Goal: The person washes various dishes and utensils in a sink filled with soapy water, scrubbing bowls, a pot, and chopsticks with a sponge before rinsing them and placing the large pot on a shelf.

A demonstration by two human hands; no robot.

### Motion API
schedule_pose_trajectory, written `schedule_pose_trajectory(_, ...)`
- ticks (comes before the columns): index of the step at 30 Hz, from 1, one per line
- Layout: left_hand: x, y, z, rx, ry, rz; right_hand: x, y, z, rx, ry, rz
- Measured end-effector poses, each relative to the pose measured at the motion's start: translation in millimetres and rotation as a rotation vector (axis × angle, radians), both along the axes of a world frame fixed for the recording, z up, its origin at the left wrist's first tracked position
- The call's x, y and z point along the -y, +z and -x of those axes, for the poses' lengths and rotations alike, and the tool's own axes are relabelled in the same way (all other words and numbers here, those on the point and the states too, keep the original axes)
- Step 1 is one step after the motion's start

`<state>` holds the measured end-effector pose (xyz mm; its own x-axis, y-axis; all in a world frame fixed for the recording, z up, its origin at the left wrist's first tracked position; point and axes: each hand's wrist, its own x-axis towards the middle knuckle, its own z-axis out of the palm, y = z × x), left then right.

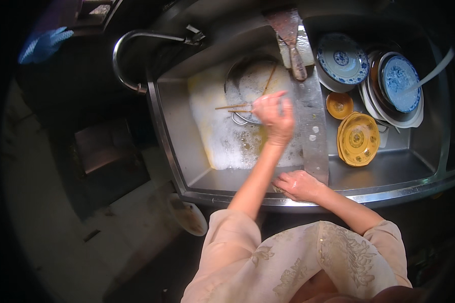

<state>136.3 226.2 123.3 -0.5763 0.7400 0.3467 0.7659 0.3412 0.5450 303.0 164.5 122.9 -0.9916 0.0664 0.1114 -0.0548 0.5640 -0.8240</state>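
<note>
My left hand [275, 117] is over the foamy water [227, 151] in the left sink basin, slightly blurred. Two wooden chopsticks [231, 106] stick out leftward from its closed fingers. Beneath it, a round metal pan [227, 81] sits half sunk in suds, with a wire loop handle [239, 120] at its near side. Another thin wooden chopstick [270, 80] slants across the pan. My right hand [300, 185] is at the basin's front edge, its fingers curled on a brownish scrubber [277, 188], mostly hidden.
A scraper [294, 45] lies on the steel divider [314, 151]. In the right basin [386, 170] are yellow plates [358, 139], a small orange bowl [339, 105] and stacked blue-and-white dishes [343, 57], with water streaming onto another bowl [400, 83]. A curved faucet [117, 57] stands behind left.
</note>
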Motion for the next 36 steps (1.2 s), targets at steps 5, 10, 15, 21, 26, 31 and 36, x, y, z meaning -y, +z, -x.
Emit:
schedule_pose_trajectory(5,77.6,-81.6,91.4,-0.066,-0.023,0.683,3.7,11.1,10.4,-0.011,-0.021,0.022)
schedule_pose_trajectory(10,78.0,-130.2,133.0,-0.041,-0.122,0.711,9.1,8.2,16.7,0.022,-0.066,-0.037)
schedule_pose_trajectory(15,40.2,-147.8,132.5,0.081,-0.233,0.589,8.7,8.5,18.4,0.091,-0.083,-0.086)
schedule_pose_trajectory(21,28.6,-166.9,123.7,0.299,-0.213,0.737,11.3,11.7,24.7,0.111,-0.112,-0.101)
schedule_pose_trajectory(26,59.4,-144.3,148.7,1.136,-0.074,0.452,13.2,11.2,25.0,0.119,-0.135,-0.131)
schedule_pose_trajectory(31,131.3,-144.0,191.4,1.285,0.312,0.249,12.4,13.5,21.0,0.189,-0.167,-0.175)
schedule_pose_trajectory(36,284.4,-201.7,292.5,0.729,0.463,0.668,19.5,16.5,41.9,0.112,-0.106,-0.16)
